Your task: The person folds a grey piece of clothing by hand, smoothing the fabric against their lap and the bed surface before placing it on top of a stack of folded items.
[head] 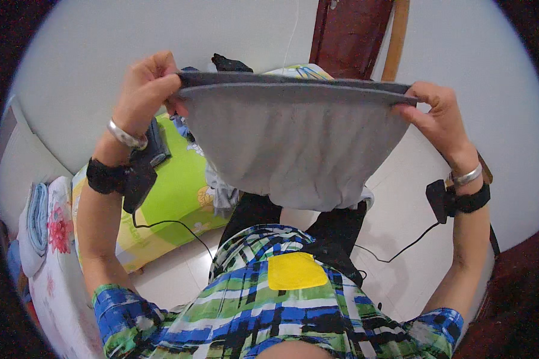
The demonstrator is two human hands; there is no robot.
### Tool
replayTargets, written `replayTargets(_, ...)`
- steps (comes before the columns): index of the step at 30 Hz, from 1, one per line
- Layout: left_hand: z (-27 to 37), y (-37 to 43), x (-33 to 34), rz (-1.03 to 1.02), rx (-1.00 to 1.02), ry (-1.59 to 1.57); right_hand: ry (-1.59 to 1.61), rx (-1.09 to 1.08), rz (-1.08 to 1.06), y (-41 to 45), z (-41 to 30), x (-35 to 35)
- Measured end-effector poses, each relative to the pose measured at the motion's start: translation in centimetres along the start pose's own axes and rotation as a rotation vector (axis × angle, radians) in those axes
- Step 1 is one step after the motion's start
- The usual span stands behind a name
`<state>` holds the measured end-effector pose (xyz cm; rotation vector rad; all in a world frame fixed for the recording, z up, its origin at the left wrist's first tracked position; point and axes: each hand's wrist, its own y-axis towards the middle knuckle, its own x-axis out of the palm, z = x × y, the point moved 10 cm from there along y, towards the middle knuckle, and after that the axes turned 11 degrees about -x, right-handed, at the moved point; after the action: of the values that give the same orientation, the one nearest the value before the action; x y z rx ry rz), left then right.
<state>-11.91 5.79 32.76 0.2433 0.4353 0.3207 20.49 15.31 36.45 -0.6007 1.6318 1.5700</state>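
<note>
A grey cloth garment [292, 143] hangs stretched between my two hands, its banded edge pulled nearly level across the top. My left hand [155, 85] pinches one end of that band. At the other end, my right hand [431, 107] grips the band between thumb and fingers. The opening between the band's two layers shows darker grey inside. The garment's lower part hangs in soft folds in front of my legs. Its kind cannot be told for certain.
A bed or couch with a green and yellow patterned cover [179, 166] stands at the left, bearing dark folded cloth [159, 143] and other clothes. Folded blue towels [38, 217] lie at far left. A dark red door [350, 36] stands behind. Cables run from both wrist devices.
</note>
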Motion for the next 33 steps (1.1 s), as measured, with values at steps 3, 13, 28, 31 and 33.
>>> replayTargets(3, 0.5, -1.7, 2.0, -0.020, -0.001, 0.003, -0.077, -0.038, -0.018, -0.8, -0.8, 0.6)
replayTargets(13, 0.7, -7.7, 6.7, -0.195, 0.067, 0.335, 0.011, 0.069, -0.119, -4.9, -1.0, 3.2)
replayTargets(28, 2.8, -3.4, 1.4, -0.012, 0.169, 0.077, 0.375, 0.199, 0.343, -2.1, 0.3, -2.9)
replayTargets(31, 2.4, -3.4, 2.6, -0.050, 0.192, 0.156, 0.389, 0.238, 0.086, -2.7, 1.6, -0.2)
replayTargets(33, 1.7, -3.4, 2.2, -0.021, 0.184, 0.161, 0.335, 0.234, 0.080, -3.3, 0.7, -0.5)
